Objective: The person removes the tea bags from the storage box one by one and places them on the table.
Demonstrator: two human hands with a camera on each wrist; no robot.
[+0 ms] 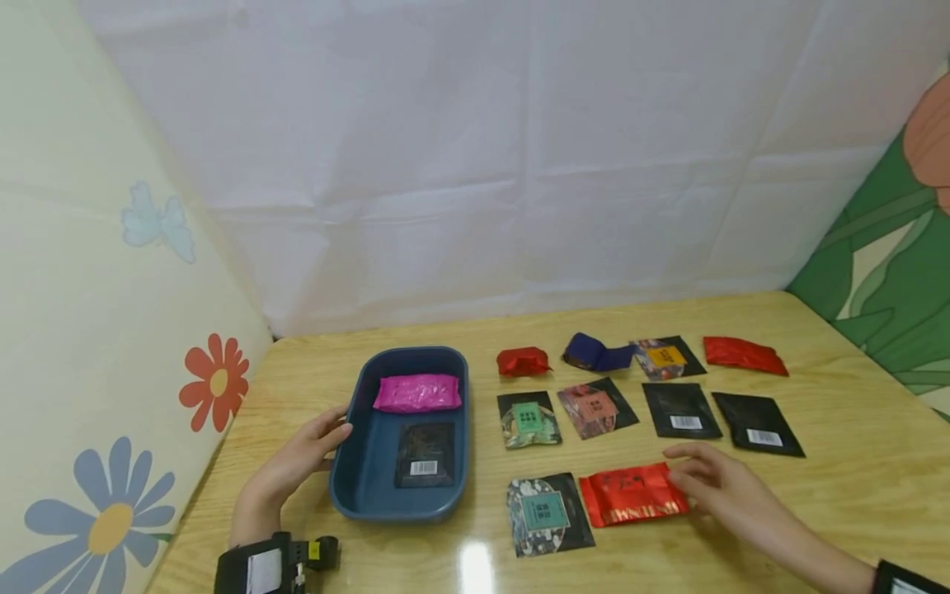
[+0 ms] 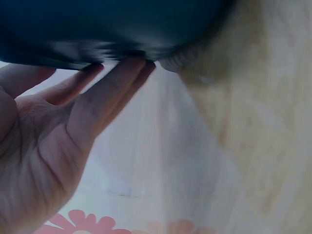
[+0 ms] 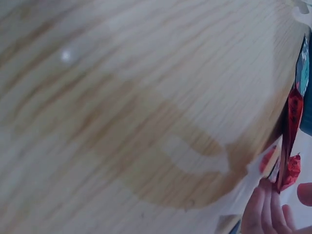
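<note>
My left hand (image 1: 308, 450) rests at the left side of a dark blue plastic tub (image 1: 359, 495), thumb at the rim. In the left wrist view its fairly straight fingers touch the tub's outer wall. Inside the tub lie a pink foil packet (image 1: 418, 393) and a black sachet (image 1: 425, 454) with a barcode label. My right hand (image 1: 723, 487) is at the right end of a shiny red packet (image 1: 634, 495). In the right wrist view, the fingertips meet the packet's end, and the thumb stands apart from it. A black sachet with a teal label (image 1: 545, 513) lies just left of that packet.
Several packets lie behind in loose rows: a small red one (image 1: 523, 361), a purple one (image 1: 597, 353), another red one (image 1: 745, 355), patterned sachets with green (image 1: 529, 419), pink (image 1: 597, 407) and orange (image 1: 665, 357) labels, and two black sachets (image 1: 681, 404). A white cloth (image 1: 519, 165) hangs behind the table.
</note>
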